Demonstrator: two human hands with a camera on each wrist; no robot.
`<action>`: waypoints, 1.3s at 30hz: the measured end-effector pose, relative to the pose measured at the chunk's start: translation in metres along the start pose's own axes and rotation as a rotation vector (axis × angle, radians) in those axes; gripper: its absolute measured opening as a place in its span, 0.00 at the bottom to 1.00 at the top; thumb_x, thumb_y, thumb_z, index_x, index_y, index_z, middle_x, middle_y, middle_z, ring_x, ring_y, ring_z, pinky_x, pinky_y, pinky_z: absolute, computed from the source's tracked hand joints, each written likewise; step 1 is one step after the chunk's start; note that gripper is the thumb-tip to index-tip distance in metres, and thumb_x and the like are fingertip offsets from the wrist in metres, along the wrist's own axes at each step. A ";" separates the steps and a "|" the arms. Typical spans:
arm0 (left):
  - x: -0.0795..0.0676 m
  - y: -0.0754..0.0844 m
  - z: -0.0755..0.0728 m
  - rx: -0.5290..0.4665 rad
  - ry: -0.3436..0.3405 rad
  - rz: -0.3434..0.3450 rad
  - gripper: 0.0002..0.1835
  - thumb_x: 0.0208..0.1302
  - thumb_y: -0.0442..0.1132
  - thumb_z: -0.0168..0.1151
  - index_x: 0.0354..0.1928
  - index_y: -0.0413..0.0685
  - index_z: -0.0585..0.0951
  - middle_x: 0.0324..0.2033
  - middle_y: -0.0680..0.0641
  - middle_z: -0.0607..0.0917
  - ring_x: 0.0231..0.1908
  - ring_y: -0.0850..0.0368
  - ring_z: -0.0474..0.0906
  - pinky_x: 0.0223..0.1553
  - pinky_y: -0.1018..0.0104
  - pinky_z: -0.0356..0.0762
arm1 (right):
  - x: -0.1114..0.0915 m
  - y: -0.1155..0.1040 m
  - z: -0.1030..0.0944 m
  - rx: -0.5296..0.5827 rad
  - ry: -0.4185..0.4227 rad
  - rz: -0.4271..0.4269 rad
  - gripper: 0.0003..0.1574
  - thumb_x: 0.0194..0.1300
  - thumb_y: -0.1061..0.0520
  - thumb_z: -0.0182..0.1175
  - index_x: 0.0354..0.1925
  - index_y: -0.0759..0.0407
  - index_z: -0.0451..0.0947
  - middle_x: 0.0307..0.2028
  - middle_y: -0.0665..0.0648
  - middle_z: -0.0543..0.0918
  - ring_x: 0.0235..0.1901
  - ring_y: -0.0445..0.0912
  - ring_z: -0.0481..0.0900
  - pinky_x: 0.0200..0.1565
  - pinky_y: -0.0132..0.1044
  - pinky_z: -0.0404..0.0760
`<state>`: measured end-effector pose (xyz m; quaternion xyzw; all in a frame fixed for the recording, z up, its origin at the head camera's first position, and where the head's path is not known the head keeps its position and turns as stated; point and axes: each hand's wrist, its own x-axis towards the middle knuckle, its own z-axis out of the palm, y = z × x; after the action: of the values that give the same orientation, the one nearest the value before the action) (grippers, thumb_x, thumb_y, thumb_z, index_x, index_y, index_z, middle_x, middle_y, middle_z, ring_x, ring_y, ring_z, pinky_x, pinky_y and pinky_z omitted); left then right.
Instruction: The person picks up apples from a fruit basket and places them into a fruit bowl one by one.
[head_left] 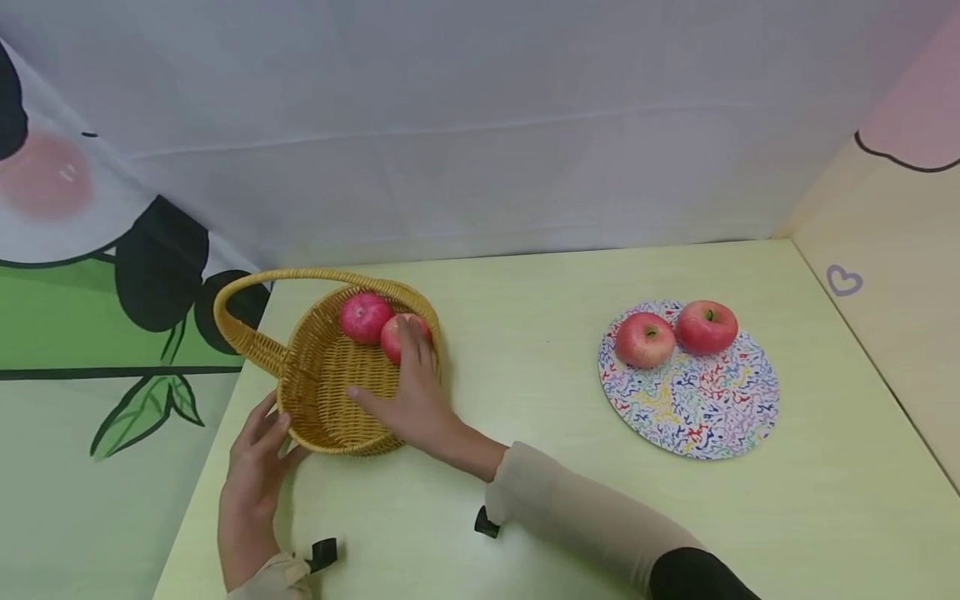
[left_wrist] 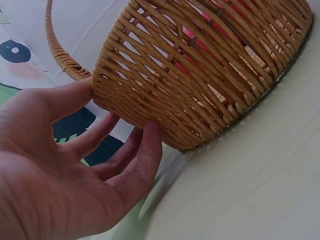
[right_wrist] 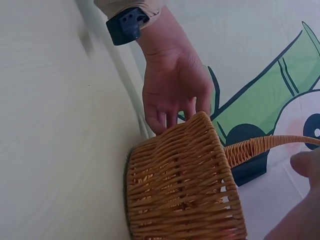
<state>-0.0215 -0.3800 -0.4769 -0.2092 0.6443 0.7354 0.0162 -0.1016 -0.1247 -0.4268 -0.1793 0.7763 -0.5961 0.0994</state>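
Observation:
A yellow wicker basket (head_left: 345,425) with a tall arched handle (head_left: 300,273) stands at the left of the table. Inside, near its far wall, one apple (head_left: 364,317) lies beside another apple (head_left: 394,339). My right hand (head_left: 420,408) reaches over the rim, its fingers extended on the second apple and its thumb apart. Partly hiding that apple, the hand also enters the right wrist view's edge. My left hand (left_wrist: 85,165) holds the basket's outer wall from the near left, fingers curved against the weave below the handle.
On the right lies a round plate (head_left: 690,417) with a multicoloured squiggle pattern. Two red apples, a paler apple (head_left: 645,340) and a redder apple (head_left: 707,327), sit toward its far side. A cloth backdrop (head_left: 480,183) rises behind the table; a printed panel borders the left.

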 end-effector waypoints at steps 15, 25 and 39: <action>-0.004 0.005 -0.003 0.004 0.003 -0.003 0.33 0.81 0.44 0.53 0.83 0.62 0.56 0.64 0.63 0.72 0.60 0.70 0.75 0.50 0.71 0.82 | 0.027 -0.004 0.024 0.030 0.142 0.143 0.63 0.71 0.42 0.66 0.85 0.55 0.37 0.83 0.60 0.45 0.83 0.57 0.47 0.78 0.63 0.54; -0.003 0.005 -0.001 0.011 0.014 -0.017 0.34 0.81 0.45 0.54 0.83 0.64 0.57 0.65 0.63 0.70 0.61 0.69 0.73 0.50 0.71 0.82 | 0.037 -0.003 0.027 -0.125 0.161 0.161 0.63 0.69 0.42 0.68 0.83 0.61 0.42 0.79 0.64 0.51 0.78 0.58 0.55 0.77 0.57 0.58; -0.001 0.002 0.000 0.008 0.005 0.005 0.33 0.81 0.44 0.53 0.83 0.63 0.57 0.62 0.62 0.72 0.60 0.69 0.74 0.50 0.71 0.82 | 0.036 -0.002 0.023 -0.261 0.101 0.149 0.56 0.66 0.53 0.70 0.81 0.62 0.51 0.81 0.64 0.45 0.81 0.59 0.47 0.78 0.60 0.56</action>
<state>-0.0214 -0.3799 -0.4746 -0.2091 0.6478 0.7324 0.0136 -0.1256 -0.1598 -0.4289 -0.1025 0.8622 -0.4896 0.0802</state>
